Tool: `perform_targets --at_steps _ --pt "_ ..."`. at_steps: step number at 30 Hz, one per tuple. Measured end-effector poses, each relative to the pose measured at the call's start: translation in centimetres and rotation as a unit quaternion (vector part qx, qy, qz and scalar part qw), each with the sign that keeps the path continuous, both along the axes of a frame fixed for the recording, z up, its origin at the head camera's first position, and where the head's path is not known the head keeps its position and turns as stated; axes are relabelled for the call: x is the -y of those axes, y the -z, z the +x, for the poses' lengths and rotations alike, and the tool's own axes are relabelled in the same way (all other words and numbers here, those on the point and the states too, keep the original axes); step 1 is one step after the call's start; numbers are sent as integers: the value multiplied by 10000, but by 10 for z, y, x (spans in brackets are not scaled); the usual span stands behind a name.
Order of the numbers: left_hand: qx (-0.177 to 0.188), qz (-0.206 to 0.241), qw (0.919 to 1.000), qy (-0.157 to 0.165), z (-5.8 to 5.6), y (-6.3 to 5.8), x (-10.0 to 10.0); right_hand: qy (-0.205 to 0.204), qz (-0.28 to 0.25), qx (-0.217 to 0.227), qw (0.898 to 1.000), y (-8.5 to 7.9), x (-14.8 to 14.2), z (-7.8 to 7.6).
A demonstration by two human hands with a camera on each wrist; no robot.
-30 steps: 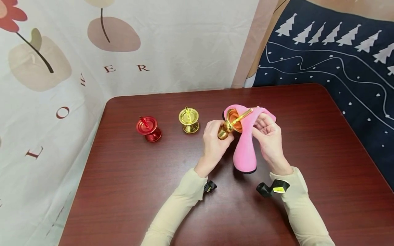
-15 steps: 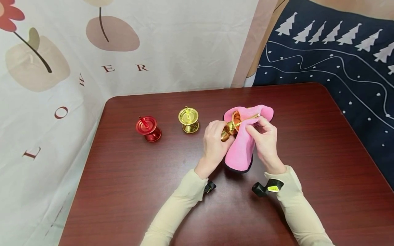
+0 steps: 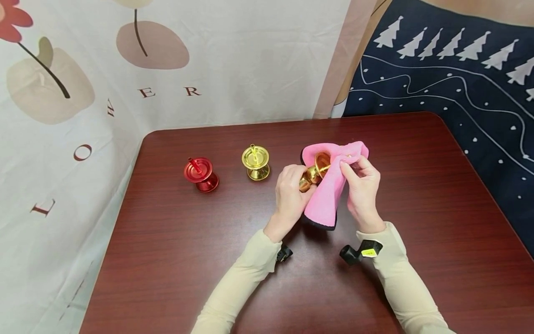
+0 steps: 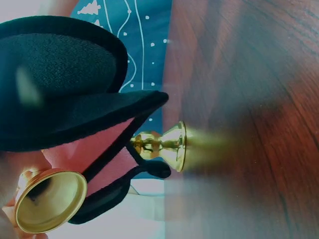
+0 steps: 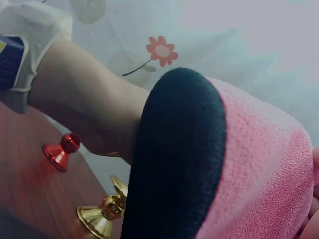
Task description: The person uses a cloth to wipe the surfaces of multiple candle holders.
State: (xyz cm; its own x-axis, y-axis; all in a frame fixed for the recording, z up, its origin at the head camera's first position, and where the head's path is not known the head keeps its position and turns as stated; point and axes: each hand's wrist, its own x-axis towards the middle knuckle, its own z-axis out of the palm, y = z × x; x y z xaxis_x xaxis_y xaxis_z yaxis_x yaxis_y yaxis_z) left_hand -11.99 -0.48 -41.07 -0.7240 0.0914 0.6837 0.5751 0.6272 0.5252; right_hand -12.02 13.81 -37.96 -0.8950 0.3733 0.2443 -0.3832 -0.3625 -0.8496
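My left hand (image 3: 289, 197) grips the stem of a tilted gold candle holder (image 3: 309, 177), its coppery dish facing right. In the left wrist view this candle holder's round base (image 4: 50, 201) faces the camera. My right hand (image 3: 362, 199) pinches a pink cloth (image 3: 324, 204) with black edging, folded against the dish and around the spike. The spike is mostly covered. From the left wrist, the cloth's black side (image 4: 60, 64) shows; the right wrist view shows its pink towelling (image 5: 264, 159). The right fingertips are partly hidden by the cloth.
A red candle holder (image 3: 201, 174) and a yellow-gold one (image 3: 256, 162) stand upright on the brown table (image 3: 167, 260), left of my hands. Another gold candle holder (image 4: 162, 147) stands beyond the cloth in the left wrist view. Printed curtains (image 3: 250, 69) hang behind the table.
My right hand has moved slightly left and regripped the cloth, pressing it closer round the spike. The cloth's hanging end has shifted left. My left hand stays nearly still.
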Motion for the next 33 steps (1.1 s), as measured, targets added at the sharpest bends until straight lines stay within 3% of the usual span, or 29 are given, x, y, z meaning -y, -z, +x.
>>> perform_targets --at_steps 11,15,20,28,33 --pt "115 180 9998 -64 -1 1 1 436 -852 -294 9950 -4 -6 -3" --pt "89 365 9992 -152 -3 -2 3 376 -991 -225 9941 -2 -9 -2" --pt "49 385 9992 -124 -5 -7 3 42 -479 -36 9988 2 -5 0" --pt "-60 165 9998 -111 -4 -12 3 -400 229 -115 9989 7 -1 1" --pt "-65 -19 10000 2 -3 -12 4 -394 502 3 9980 7 1 0"
